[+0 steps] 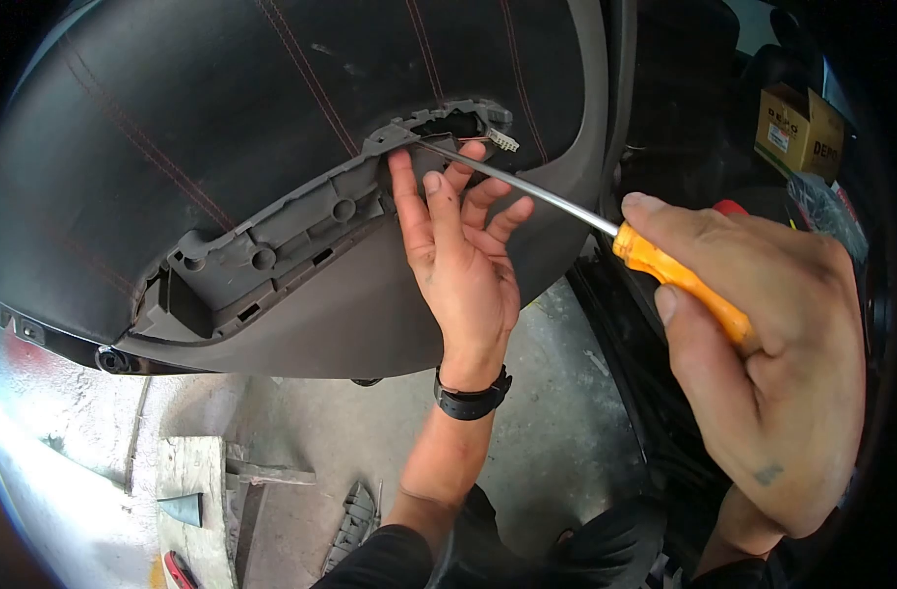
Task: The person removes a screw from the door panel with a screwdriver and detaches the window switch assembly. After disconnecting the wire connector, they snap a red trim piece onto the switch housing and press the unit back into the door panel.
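A dark car door panel (301,83) with red stitching has an open armrest recess (291,236) with grey plastic ribs. My right hand (767,324) grips a screwdriver (679,280) by its orange handle. The long metal shaft slants up and left, and its tip is near the recess's upper right end. Below that end, my left hand (463,231) has its fingers spread, the index fingertip touching the grey plastic edge and the others around the shaft. A white connector (503,140) hangs at the opening beside the shaft. A black watch is on my left wrist.
A DEPO cardboard box (800,131) and a plastic bag (827,211) lie inside the car at the right. On the floor below are a wooden stand (191,456) bearing a red-handled tool (180,569), and a grey plastic part (351,528).
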`<state>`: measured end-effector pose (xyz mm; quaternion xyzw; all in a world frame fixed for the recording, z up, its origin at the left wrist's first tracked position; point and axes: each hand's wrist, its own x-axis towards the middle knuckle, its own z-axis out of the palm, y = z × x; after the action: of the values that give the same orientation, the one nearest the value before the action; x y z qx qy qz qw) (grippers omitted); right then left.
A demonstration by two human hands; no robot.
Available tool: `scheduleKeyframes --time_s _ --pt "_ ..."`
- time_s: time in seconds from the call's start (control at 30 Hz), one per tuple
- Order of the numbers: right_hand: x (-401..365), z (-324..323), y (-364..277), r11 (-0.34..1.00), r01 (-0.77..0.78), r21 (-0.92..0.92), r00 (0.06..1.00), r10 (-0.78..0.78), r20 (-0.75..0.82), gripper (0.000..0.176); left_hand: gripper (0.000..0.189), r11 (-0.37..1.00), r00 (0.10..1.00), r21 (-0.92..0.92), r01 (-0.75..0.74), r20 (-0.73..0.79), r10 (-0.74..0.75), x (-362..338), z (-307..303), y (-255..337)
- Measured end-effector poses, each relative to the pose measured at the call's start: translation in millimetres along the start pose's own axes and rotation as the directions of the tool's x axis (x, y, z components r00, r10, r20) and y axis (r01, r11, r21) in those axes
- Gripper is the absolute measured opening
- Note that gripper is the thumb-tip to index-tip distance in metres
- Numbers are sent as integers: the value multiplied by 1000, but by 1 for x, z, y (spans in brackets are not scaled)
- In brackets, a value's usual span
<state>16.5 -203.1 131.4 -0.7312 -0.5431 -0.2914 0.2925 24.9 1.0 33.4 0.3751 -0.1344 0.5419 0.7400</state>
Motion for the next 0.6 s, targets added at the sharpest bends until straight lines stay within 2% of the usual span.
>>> scheduleKeyframes --time_s 0.2,0.33,0.43,0.6 --pt "1 -2 9 986 -41 161 999 37 31 39 58 971 999 240 -11 35 3 6 -6 0" --pt "2 0 13 988 39 152 999 -39 -2 39 60 954 999 301 -7 37 -4 7 -6 6" --pt "1 1 10 995 85 56 996 -83 -24 40 61 950 999 313 10 40 -24 8 -4 8" --pt "-3 2 -8 999 19 -29 1000 -19 -14 41 63 946 998 324 8 54 -27 7 -7 7"
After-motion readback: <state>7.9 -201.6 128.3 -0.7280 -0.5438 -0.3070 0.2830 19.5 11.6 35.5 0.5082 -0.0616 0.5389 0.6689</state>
